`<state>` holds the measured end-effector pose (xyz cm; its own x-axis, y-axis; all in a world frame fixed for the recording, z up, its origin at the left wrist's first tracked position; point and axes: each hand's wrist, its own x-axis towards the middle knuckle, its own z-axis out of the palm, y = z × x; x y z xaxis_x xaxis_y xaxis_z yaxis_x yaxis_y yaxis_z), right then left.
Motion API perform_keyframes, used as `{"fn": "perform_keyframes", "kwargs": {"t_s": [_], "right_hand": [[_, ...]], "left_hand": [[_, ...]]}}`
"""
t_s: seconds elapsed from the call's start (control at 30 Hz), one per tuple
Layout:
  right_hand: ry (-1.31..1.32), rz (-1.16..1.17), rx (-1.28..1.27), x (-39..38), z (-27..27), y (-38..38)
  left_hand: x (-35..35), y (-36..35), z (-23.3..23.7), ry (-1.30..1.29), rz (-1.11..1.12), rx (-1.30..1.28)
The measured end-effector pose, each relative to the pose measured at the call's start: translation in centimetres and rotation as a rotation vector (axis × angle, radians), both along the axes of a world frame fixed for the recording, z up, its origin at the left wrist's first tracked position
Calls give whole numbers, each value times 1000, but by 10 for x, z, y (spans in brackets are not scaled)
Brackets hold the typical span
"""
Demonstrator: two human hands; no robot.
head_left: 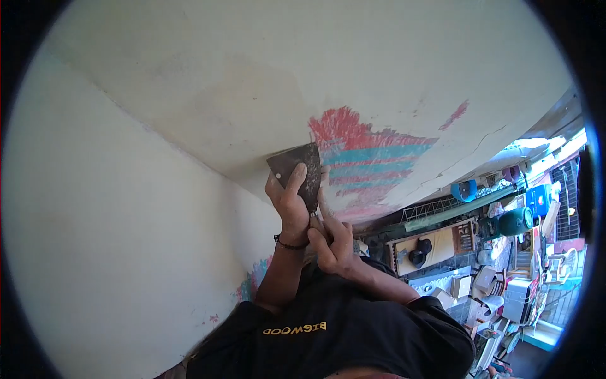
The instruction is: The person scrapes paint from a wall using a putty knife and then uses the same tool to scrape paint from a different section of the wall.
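A putty knife with a broad, dark, worn blade (306, 165) is held against a painted wall (265, 88). My left hand (291, 205), with a dark bead bracelet at the wrist, grips the blade, its thumb laid flat on the face. My right hand (334, 245) is closed around the handle below, one finger stretched up along the blade's side. The blade's upper right corner lies beside a patch of exposed red and turquoise paint (372, 158). The hands hide most of the handle.
A plain wall (120, 221) meets the worked wall in a corner at left. A crack (470, 151) runs through the paint at right. Beyond lie a wooden frame (435, 246) with a dark cap on it, a green container (516, 221), a blue container (538, 200) and heaped household items.
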<state>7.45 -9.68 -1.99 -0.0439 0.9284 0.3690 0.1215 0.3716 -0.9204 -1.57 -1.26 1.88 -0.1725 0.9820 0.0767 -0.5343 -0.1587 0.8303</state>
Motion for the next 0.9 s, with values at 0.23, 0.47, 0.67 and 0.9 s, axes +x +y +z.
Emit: {"fn": "perform_keyframes", "kwargs": {"t_s": [0.23,0.47,0.67,0.9], "right_hand": [[39,35,-43,11,5,14],[32,-2,6,1,-3,9],[68,19,27,4,16,15],[40,22,-28,7,-4,8]], "left_hand": [[6,10,0,6,63,70],[3,8,9,41,50,90],[5,11,24,-26,-7,100],[7,10,-3,-32,-3,107]]}}
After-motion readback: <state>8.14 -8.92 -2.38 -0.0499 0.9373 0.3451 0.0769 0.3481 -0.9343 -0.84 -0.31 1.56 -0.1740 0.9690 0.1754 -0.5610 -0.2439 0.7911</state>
